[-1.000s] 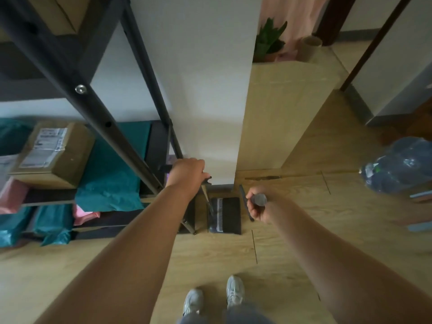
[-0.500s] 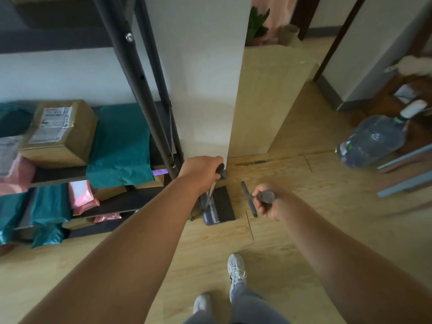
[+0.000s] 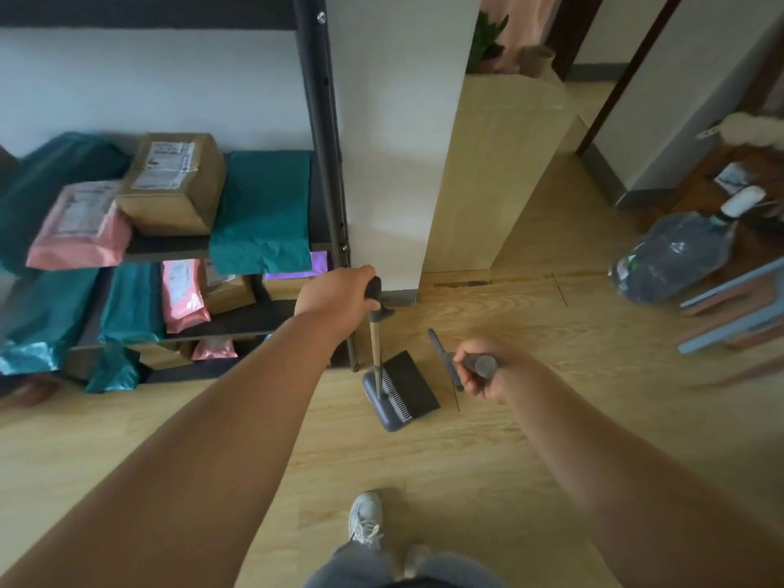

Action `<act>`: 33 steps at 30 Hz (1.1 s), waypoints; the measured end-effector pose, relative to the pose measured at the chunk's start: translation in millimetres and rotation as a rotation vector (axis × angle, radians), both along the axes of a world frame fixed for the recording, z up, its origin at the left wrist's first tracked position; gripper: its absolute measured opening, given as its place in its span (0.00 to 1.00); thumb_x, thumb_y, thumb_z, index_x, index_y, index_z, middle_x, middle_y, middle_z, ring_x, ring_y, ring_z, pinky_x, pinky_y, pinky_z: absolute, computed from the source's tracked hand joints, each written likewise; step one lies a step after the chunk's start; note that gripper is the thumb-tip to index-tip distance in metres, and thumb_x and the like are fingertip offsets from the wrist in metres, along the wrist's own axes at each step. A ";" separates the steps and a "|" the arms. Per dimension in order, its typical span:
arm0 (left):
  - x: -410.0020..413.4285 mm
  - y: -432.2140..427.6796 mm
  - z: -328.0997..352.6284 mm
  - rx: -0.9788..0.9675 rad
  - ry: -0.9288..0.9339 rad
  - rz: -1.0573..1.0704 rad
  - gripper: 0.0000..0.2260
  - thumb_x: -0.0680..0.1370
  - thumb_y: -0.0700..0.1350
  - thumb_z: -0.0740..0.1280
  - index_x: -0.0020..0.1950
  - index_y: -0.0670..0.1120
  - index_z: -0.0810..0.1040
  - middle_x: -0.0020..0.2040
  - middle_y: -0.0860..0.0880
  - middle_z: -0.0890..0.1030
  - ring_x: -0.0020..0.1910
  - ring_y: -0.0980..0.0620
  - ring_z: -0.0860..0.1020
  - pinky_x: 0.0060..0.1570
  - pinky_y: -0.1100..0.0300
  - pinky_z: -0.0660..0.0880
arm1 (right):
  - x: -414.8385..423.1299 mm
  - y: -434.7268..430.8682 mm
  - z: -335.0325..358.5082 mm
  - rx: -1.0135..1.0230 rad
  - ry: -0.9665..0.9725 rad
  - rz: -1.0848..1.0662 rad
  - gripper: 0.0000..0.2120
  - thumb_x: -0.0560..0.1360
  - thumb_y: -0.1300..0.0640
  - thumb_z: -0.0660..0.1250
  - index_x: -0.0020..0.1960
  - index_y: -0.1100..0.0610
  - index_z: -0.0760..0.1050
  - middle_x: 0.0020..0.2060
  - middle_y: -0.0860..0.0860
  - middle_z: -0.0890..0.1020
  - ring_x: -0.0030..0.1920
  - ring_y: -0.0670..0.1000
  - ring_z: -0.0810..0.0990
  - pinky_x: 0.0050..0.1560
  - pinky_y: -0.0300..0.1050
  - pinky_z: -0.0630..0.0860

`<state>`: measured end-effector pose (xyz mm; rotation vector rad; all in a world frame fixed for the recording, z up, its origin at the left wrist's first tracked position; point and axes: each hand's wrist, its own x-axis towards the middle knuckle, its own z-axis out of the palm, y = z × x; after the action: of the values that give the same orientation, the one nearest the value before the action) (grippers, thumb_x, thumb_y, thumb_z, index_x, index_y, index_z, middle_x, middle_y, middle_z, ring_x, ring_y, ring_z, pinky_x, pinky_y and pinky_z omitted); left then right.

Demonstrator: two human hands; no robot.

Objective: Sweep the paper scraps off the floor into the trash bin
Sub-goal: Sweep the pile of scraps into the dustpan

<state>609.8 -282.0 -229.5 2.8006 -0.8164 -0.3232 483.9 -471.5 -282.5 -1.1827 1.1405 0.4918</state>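
Observation:
My left hand [image 3: 339, 297] grips the dark top of a long-handled dustpan, whose grey pan [image 3: 401, 390] with a comb edge hangs just above the wooden floor. My right hand [image 3: 481, 371] grips the grey end of a broom handle [image 3: 477, 363]; the broom's thin dark head [image 3: 443, 358] shows edge-on beside the pan. Both tools are held upright in front of my feet. No paper scraps or trash bin are in view.
A black metal shelf rack [image 3: 326, 163] at left holds cardboard boxes and teal and pink parcels. A white pillar [image 3: 399, 142] and a wooden cabinet [image 3: 496, 171] stand ahead. A large water jug [image 3: 670, 256] and a blue-framed stool [image 3: 738, 307] lie at right.
My view has swung right and I have stepped away from the shelf; the dustpan and broom moved with my hands away from the pillar's base. Both grips are unchanged.

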 end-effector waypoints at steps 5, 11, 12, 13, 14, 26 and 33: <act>-54.8 35.6 7.2 0.004 -0.020 0.195 0.14 0.78 0.51 0.66 0.62 0.49 0.72 0.48 0.47 0.79 0.41 0.49 0.75 0.36 0.56 0.70 | -33.5 20.9 7.0 -0.026 -0.031 0.119 0.04 0.70 0.69 0.61 0.43 0.61 0.70 0.27 0.55 0.72 0.16 0.49 0.70 0.18 0.34 0.68; -127.0 69.2 2.4 0.033 -0.077 0.361 0.13 0.78 0.52 0.66 0.59 0.49 0.72 0.49 0.47 0.81 0.46 0.45 0.79 0.38 0.55 0.71 | -84.4 41.4 10.4 -0.027 -0.014 0.296 0.05 0.72 0.68 0.60 0.39 0.60 0.68 0.22 0.54 0.71 0.16 0.48 0.70 0.18 0.34 0.67; -135.4 74.8 0.7 0.036 -0.077 0.383 0.12 0.78 0.52 0.66 0.58 0.49 0.72 0.49 0.47 0.81 0.47 0.44 0.79 0.38 0.54 0.71 | -90.2 46.2 11.2 -0.030 -0.011 0.318 0.05 0.72 0.68 0.60 0.39 0.61 0.69 0.22 0.54 0.71 0.16 0.48 0.69 0.18 0.33 0.67; -144.7 83.2 -0.6 0.039 -0.081 0.407 0.12 0.78 0.52 0.66 0.58 0.49 0.72 0.49 0.46 0.82 0.48 0.44 0.80 0.38 0.54 0.72 | -96.0 53.1 11.7 -0.034 -0.010 0.345 0.06 0.72 0.68 0.60 0.38 0.61 0.69 0.22 0.54 0.71 0.16 0.48 0.69 0.18 0.33 0.67; -153.8 94.0 -1.6 0.040 -0.087 0.439 0.12 0.78 0.52 0.66 0.57 0.49 0.72 0.49 0.46 0.81 0.48 0.43 0.80 0.38 0.54 0.72 | -101.1 62.4 13.3 -0.034 -0.015 0.370 0.07 0.71 0.68 0.61 0.36 0.61 0.69 0.22 0.54 0.71 0.15 0.48 0.69 0.18 0.33 0.67; -238.8 277.3 -4.0 -0.026 0.056 0.871 0.12 0.76 0.50 0.68 0.53 0.42 0.75 0.48 0.45 0.78 0.46 0.46 0.76 0.41 0.55 0.71 | -120.5 215.0 20.9 -0.078 0.031 0.753 0.06 0.72 0.65 0.63 0.37 0.59 0.71 0.22 0.52 0.75 0.18 0.47 0.73 0.20 0.34 0.69; -317.4 426.4 -1.5 -0.018 0.070 1.194 0.12 0.75 0.52 0.69 0.50 0.45 0.76 0.42 0.48 0.76 0.39 0.47 0.75 0.34 0.58 0.68 | -135.2 369.8 7.8 -0.020 0.091 0.915 0.03 0.78 0.65 0.59 0.45 0.61 0.69 0.25 0.54 0.73 0.21 0.47 0.72 0.20 0.34 0.70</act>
<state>292.4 144.4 -230.9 2.6668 0.8761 -0.1750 348.7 -101.7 -274.7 -1.6865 0.6171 1.2321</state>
